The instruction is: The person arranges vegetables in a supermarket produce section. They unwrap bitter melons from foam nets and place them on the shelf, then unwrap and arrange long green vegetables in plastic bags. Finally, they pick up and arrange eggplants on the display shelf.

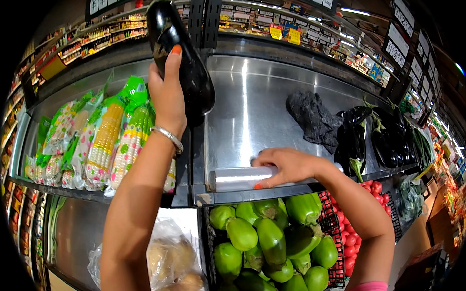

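A large dark eggplant point(193, 75) is held up by my left hand point(167, 93), its stem pointing to the top of the view. A silver bangle circles that wrist. My right hand point(282, 164) rests over a roll of clear plastic film or bags point(239, 177) lying along the front edge of the metal shelf point(234, 118); the fingers curl around its far side, partly hidden. Behind and right of this hand lies a crumpled black cloth or net point(311, 117), beside more dark eggplants point(352, 138).
Wrapped corn cobs point(106, 141) fill the shelf at left. Below are a black crate of green eggplants point(270, 239), red tomato-like produce point(351, 242) and a clear bag of potato-like produce point(171, 258). Price signs point(397, 43) hang above. A dark divider point(198, 156) separates the upper shelf sections.
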Action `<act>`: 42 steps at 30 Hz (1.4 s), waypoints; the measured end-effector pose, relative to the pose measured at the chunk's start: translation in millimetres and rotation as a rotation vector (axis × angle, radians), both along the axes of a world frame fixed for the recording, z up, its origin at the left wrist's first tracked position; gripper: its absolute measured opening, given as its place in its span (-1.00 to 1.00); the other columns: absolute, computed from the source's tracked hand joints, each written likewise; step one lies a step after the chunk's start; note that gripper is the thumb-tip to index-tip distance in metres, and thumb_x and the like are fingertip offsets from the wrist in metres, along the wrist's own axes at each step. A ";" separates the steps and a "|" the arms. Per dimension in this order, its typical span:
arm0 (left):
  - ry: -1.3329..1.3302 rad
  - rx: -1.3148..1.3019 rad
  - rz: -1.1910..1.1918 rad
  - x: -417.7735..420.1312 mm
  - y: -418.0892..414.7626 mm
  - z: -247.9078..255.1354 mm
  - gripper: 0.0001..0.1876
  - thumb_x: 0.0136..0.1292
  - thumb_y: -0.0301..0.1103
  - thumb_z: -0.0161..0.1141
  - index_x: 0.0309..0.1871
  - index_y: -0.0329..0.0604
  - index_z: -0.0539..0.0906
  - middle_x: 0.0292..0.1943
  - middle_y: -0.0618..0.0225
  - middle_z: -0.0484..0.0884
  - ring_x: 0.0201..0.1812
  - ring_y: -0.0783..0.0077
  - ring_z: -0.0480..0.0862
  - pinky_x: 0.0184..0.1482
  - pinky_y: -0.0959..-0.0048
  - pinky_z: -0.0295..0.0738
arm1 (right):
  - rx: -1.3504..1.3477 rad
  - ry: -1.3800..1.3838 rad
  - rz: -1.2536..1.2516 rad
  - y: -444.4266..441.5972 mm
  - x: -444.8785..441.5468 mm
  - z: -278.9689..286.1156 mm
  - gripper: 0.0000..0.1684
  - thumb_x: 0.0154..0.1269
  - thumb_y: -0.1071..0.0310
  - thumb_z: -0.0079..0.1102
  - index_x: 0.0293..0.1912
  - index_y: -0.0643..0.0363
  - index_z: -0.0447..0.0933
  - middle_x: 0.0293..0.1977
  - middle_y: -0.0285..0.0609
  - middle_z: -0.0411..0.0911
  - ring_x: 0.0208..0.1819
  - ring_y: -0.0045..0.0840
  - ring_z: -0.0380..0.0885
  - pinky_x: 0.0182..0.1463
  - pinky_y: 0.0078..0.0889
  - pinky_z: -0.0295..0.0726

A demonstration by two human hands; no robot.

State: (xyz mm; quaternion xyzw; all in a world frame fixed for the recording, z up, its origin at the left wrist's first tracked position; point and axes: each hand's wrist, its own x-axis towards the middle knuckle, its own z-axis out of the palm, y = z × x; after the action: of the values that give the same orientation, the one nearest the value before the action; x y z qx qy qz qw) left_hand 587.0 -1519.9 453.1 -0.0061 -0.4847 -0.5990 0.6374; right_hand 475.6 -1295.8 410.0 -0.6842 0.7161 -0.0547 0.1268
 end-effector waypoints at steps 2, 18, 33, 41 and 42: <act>0.029 0.064 -0.075 3.2 -2.5 4.7 -0.55 0.23 -0.08 0.12 0.03 -0.25 0.46 -0.12 0.39 0.54 -0.11 0.53 0.55 -0.04 0.53 0.44 | -0.107 0.105 0.081 3.1 -13.9 -17.9 -0.32 0.16 -0.16 0.09 -0.05 0.31 0.40 -0.15 0.08 0.41 -0.14 -0.03 0.44 -0.06 -0.17 0.43; 0.219 0.245 -0.041 17.6 0.1 16.6 -0.52 0.16 -0.02 0.16 -0.01 -0.20 0.39 -0.21 0.37 0.51 -0.23 0.52 0.55 -0.15 0.51 0.47 | -0.367 -0.609 -0.535 -140.3 -19.6 19.1 0.00 0.26 -0.39 -0.38 0.23 0.41 0.13 0.18 0.30 0.22 0.28 -0.04 0.15 0.26 -0.10 0.17; 0.071 0.139 -0.116 5.3 -0.9 7.0 -0.57 0.22 -0.08 0.13 0.03 -0.19 0.52 -0.16 0.40 0.56 -0.18 0.52 0.57 -0.07 0.52 0.46 | -0.373 0.386 -0.385 -36.5 -53.6 -6.0 -0.26 -0.01 0.04 0.16 0.20 0.03 0.29 0.06 0.16 0.27 0.04 0.06 0.26 0.19 -0.02 0.24; -0.104 -0.044 -0.133 1.3 -2.7 -4.4 -0.54 0.24 -0.09 0.12 0.06 -0.26 0.45 -0.07 0.35 0.54 -0.09 0.53 0.55 0.00 0.55 0.42 | -0.122 0.177 -0.342 51.3 -64.4 -31.6 -0.37 0.01 0.04 0.19 0.14 -0.26 0.32 0.15 -0.05 0.20 0.17 -0.05 0.17 0.22 0.00 0.22; -0.120 -0.064 -0.134 0.6 2.2 -3.7 -0.53 0.24 -0.08 0.12 0.07 -0.26 0.44 -0.06 0.35 0.53 -0.08 0.53 0.54 0.01 0.57 0.40 | -0.098 0.238 -0.504 80.0 -83.3 -28.7 -0.35 -0.01 0.06 0.22 0.15 -0.27 0.32 0.13 -0.02 0.21 0.13 0.00 0.21 0.22 -0.01 0.23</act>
State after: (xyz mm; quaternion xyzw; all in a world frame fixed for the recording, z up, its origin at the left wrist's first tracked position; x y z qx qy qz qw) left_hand 587.6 -1517.7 449.3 -0.0229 -0.5394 -0.6239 0.5650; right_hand 392.3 -1215.8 381.3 -0.4914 0.8701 -0.0383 -0.0092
